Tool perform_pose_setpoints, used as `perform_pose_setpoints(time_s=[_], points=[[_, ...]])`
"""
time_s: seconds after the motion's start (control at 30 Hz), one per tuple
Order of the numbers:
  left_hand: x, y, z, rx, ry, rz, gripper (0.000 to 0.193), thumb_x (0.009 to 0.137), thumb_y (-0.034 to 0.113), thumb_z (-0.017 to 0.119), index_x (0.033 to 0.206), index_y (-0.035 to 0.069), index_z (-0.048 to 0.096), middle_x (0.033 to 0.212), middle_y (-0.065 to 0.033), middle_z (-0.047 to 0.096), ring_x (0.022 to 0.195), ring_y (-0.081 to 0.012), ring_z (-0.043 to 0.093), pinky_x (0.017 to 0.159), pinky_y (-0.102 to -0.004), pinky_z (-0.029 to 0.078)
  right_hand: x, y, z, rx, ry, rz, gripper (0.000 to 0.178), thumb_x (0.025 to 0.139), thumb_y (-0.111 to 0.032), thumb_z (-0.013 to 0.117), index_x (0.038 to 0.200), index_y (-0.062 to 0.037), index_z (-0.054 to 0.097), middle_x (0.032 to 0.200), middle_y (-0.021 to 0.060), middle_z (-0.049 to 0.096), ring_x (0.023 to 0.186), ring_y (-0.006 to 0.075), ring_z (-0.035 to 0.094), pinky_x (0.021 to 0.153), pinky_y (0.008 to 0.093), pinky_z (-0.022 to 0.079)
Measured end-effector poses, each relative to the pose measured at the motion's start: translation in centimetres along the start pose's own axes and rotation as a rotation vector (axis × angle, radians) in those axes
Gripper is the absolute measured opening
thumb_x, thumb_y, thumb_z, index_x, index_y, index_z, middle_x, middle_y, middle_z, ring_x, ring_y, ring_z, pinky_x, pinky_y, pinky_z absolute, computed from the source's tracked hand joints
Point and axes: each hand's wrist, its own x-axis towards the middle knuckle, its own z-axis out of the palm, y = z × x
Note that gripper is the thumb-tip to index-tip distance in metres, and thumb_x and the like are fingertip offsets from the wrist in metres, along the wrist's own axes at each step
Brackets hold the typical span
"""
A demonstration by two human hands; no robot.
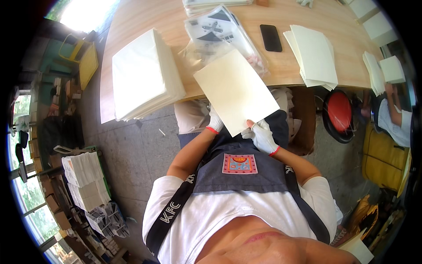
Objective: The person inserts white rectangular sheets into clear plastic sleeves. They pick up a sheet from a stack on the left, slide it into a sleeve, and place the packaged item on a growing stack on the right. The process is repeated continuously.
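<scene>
A blank cream sheet of stiff paper [237, 90] is tilted over my lap, its far end overlapping the table edge. My right hand [262, 137], in a white glove with a red cuff, pinches the near corner, thumb on top. The thumb tip looks bare. My left hand [215, 121], gloved the same way, is at the sheet's left edge; its fingers are hidden behind the paper. Just past the sheet lies a clear plastic bag [198, 50] beside a plastic-wrapped pile of printed sheets [220, 28].
A tall stack of white paper [136, 72] stands at the table's left edge. Farther right are a black phone [271, 38] and a fanned cream stack [312, 55]. A red-seated stool [338, 112] is right of me; another person's arm [394, 108] shows at far right.
</scene>
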Motion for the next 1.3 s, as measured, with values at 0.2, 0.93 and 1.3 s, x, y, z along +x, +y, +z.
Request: perform_pose_setpoints(time_s=[0.2,0.93,1.3], points=[[0.2,0.0,0.2,-0.052,0.081,-0.104,0.033,0.096,0.018,0.032,0.118,-0.002,0.044,0.110,-0.0159,0.056,0.094,-0.0288,0.059,0.078,-0.0357,0.053,1.0,1.3,-0.7,0.130,-0.002,0.026,0.018,0.088,-0.012,0.055,0.101,-0.0001,0.049,0.085,0.0112,0.060,0.064,0.0202,0.063,0.054,0.0300,0.056],[-4.4,6.2,6.9,0.377,0.163,-0.275,0.031,0.091,0.029,0.051,0.108,0.002,0.052,0.097,-0.0091,0.061,0.077,-0.0201,0.062,0.065,-0.0331,0.054,9.2,-4.8,1.6,-0.437,-0.278,0.049,0.025,0.092,-0.025,0.047,0.099,-0.0032,0.056,0.066,0.0082,0.061,0.048,0.0199,0.059,0.041,0.0285,0.046],[-3.3,8.9,2.8,0.761,0.072,-0.172,0.017,0.087,0.008,0.046,0.098,-0.001,0.054,0.089,-0.0108,0.063,0.072,-0.0176,0.064,0.063,-0.0272,0.055,9.7,-2.2,6.6,-1.821,-0.314,-0.945,0.022,0.079,-0.024,0.056,0.093,-0.0105,0.046,0.069,0.0073,0.063,0.063,0.0278,0.063,0.050,0.0386,0.048]])
